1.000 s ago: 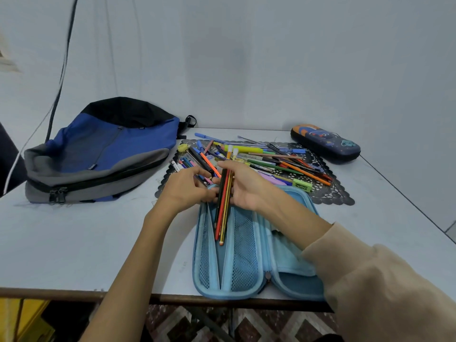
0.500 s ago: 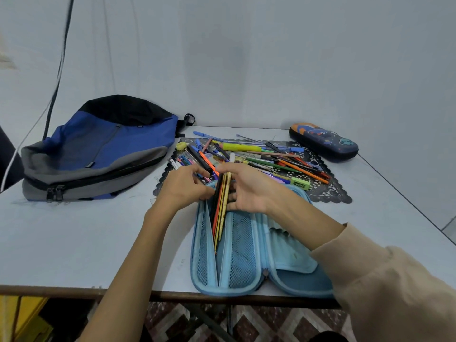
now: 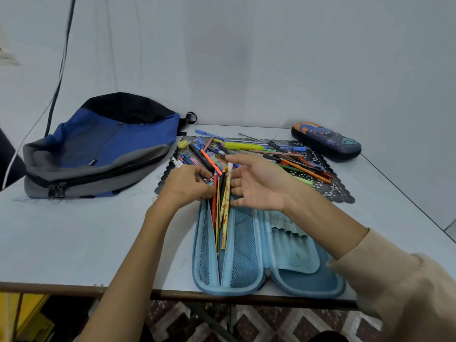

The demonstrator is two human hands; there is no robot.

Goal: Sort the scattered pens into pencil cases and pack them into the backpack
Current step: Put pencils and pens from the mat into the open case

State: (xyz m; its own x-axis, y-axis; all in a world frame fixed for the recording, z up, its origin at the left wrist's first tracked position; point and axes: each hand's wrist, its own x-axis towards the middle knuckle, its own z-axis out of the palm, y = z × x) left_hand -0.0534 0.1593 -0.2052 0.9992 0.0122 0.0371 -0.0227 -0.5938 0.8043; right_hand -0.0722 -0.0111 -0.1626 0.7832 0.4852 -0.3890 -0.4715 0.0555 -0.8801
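Observation:
A light blue pencil case (image 3: 249, 255) lies open near the table's front edge. Several pencils (image 3: 222, 206) stick out of its left mesh pocket. My left hand (image 3: 187, 186) curls its fingers round the upper part of these pencils. My right hand (image 3: 256, 183) hovers just right of them, fingers spread and relaxed, holding nothing. Behind the hands, a pile of scattered pens (image 3: 261, 151) lies on a black lace mat (image 3: 338, 191). A blue, grey and black backpack (image 3: 98, 149) lies zipped at the left. A dark patterned pencil case (image 3: 325, 143) sits closed at the back right.
The white table (image 3: 74, 235) ends at a brown front edge. A black cable (image 3: 61, 62) hangs down the wall behind the backpack. Patterned floor tiles (image 3: 271, 324) show below the table.
My right hand has let go of the pencil bundle and opened, moving slightly right. The pencils have slid deeper into the left pocket while my left hand keeps hold.

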